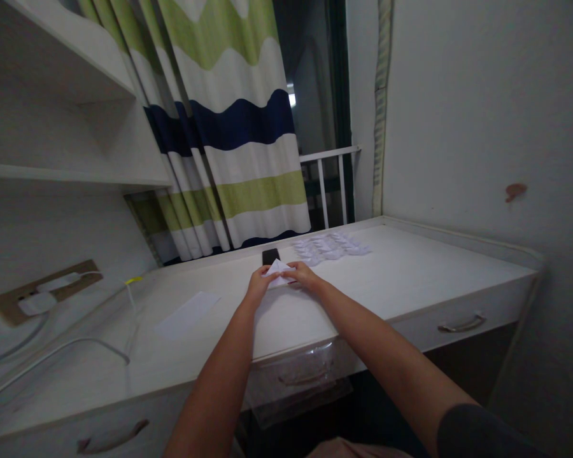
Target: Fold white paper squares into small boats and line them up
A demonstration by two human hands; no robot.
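Both my hands meet over the middle of a white desk (401, 273) on a small folded piece of white paper (277, 272). My left hand (258, 284) pinches its left side with closed fingers. My right hand (304, 276) presses and grips its right side. Just behind the paper lies a black phone (270, 256). A heap of several small folded white paper pieces (331, 247) sits further back to the right. A flat white sheet (187, 314) lies to the left of my left arm.
White cables (67, 346) run over the desk's left part from a wall socket with a plug (42, 294). Drawers with handles (461, 326) sit under the desk front. A striped curtain (239, 140) hangs behind; shelves are at upper left, a wall at right.
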